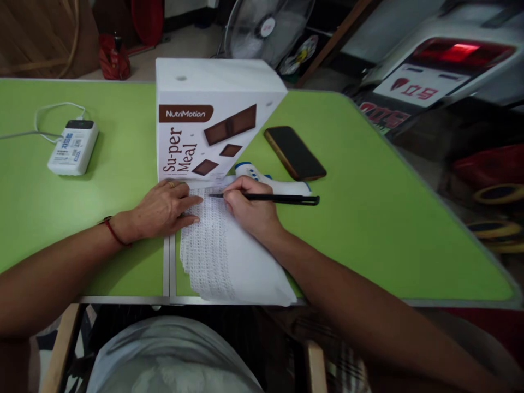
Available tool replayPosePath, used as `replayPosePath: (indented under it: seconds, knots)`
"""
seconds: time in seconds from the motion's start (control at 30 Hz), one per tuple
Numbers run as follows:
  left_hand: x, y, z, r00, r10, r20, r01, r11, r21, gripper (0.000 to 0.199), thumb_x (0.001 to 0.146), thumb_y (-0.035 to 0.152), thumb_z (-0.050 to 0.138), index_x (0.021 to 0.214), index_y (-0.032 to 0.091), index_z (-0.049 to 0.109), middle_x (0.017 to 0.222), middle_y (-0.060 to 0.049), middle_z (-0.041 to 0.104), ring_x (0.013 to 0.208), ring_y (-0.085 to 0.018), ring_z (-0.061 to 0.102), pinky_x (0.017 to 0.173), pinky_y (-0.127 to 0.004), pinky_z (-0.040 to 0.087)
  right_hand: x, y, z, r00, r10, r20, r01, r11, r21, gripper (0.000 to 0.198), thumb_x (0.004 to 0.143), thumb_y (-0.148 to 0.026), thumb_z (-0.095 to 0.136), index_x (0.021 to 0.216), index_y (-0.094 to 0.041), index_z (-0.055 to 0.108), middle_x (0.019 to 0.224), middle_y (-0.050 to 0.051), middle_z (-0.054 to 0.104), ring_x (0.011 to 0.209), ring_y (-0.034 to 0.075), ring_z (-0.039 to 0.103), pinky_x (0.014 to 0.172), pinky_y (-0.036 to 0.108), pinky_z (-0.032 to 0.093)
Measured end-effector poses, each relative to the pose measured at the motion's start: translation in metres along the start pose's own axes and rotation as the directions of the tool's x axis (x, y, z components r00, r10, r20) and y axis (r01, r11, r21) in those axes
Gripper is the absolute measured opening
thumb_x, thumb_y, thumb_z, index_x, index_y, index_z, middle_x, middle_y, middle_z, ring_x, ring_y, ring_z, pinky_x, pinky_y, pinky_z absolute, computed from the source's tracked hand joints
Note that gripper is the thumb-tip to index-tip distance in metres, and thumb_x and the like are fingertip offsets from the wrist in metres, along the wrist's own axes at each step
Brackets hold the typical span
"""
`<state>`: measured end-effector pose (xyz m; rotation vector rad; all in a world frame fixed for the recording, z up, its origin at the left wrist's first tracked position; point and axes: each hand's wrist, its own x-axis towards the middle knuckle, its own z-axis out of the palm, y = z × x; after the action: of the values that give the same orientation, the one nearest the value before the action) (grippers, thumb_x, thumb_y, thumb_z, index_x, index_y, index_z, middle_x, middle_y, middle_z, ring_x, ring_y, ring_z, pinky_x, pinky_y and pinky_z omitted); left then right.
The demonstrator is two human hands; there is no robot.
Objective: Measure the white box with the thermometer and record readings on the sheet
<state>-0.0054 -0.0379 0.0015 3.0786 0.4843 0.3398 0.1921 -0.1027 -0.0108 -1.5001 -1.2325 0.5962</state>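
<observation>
A black pen is gripped in my right hand, its tip on a sheet of paper. Dense rows of small handwriting cover the left part of the sheet; the right part is blank. My left hand rests on the sheet's upper left edge with fingers stretched out, holding nothing. Right behind both hands stands a white box printed "NutriMotion Su-per Meal". A white and blue thermometer-like device lies beyond my right hand, partly hidden by it and the box.
The green table has a seam left of the paper. A dark phone lies right of the box. At the left sits a white power bank with cables. Behind the table are a fan and a vehicle with a red tail light.
</observation>
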Motion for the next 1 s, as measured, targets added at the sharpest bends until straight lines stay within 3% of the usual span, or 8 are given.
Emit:
replayPosePath:
  seconds: [0.37,0.6,0.73,0.8,0.87,0.9,1.0]
  knots:
    - [0.001,0.000,-0.001,1.000,0.004,0.001,-0.004,1.000,0.005,0.053,0.096,0.055,0.027,0.115,0.018,0.060,0.092,-0.010,0.059,0.085,-0.025,0.055,0.082,-0.042,0.046,-0.001,0.001,0.000,1.000,-0.003,-0.014,0.004,0.999,0.049,0.007,0.060,-0.018,0.049,0.054,-0.020,0.053,0.045,-0.004,0.047,0.048,0.010,0.041,0.046,0.024,0.031]
    - [0.000,0.000,0.000,1.000,0.004,-0.010,-0.004,1.000,0.006,0.047,0.095,0.053,0.035,0.115,0.018,0.060,0.092,-0.009,0.060,0.085,-0.025,0.055,0.082,-0.042,0.047,-0.002,0.001,0.002,1.000,0.010,0.007,-0.010,0.999,0.044,0.007,0.060,-0.020,0.050,0.056,-0.019,0.055,0.044,-0.005,0.047,0.045,0.009,0.040,0.045,0.023,0.031]
    - [0.000,0.001,0.001,0.999,0.029,-0.037,-0.029,1.000,0.000,0.040,0.094,0.048,0.043,0.111,0.017,0.061,0.090,-0.008,0.060,0.083,-0.025,0.056,0.079,-0.041,0.048,-0.003,0.002,0.002,0.999,-0.042,0.014,0.042,0.999,0.006,0.007,0.063,-0.019,0.049,0.057,-0.019,0.054,0.044,-0.005,0.046,0.044,0.008,0.040,0.043,0.022,0.032]
    - [0.001,0.002,-0.002,0.989,0.050,-0.139,-0.053,0.998,-0.021,0.034,0.095,0.044,0.043,0.103,0.016,0.061,0.087,-0.008,0.059,0.081,-0.023,0.056,0.076,-0.038,0.048,-0.004,0.001,0.000,0.991,-0.134,0.012,0.134,0.988,-0.071,0.008,0.066,-0.018,0.050,0.060,-0.019,0.055,0.047,-0.005,0.049,0.044,0.008,0.042,0.044,0.022,0.035]
    - [0.002,0.002,-0.007,0.939,0.027,-0.343,-0.043,0.998,-0.041,0.025,0.095,0.038,0.045,0.096,0.016,0.057,0.086,-0.007,0.057,0.081,-0.021,0.055,0.074,-0.036,0.047,-0.006,-0.001,-0.005,0.940,-0.333,0.079,0.342,0.924,-0.170,0.008,0.072,-0.016,0.052,0.069,-0.019,0.059,0.058,-0.003,0.058,0.051,0.009,0.050,0.049,0.023,0.041]
    - [0.002,0.002,-0.011,0.887,-0.002,-0.462,-0.020,0.999,-0.043,0.020,0.094,0.036,0.047,0.095,0.017,0.054,0.087,-0.006,0.056,0.083,-0.021,0.055,0.075,-0.036,0.047,-0.006,-0.002,-0.007,0.879,-0.452,0.150,0.475,0.854,-0.214,0.010,0.076,-0.015,0.053,0.076,-0.019,0.062,0.066,-0.001,0.062,0.057,0.010,0.054,0.053,0.023,0.044]
    - [0.003,-0.005,-0.020,0.653,-0.090,-0.752,0.088,0.995,-0.042,0.027,0.088,0.043,0.058,0.101,0.022,0.046,0.096,-0.005,0.049,0.094,-0.023,0.051,0.082,-0.041,0.046,-0.007,-0.006,-0.013,0.612,-0.660,0.435,0.789,0.552,-0.272,0.018,0.088,-0.015,0.049,0.092,-0.018,0.065,0.086,0.005,0.066,0.076,0.014,0.059,0.064,0.026,0.048]
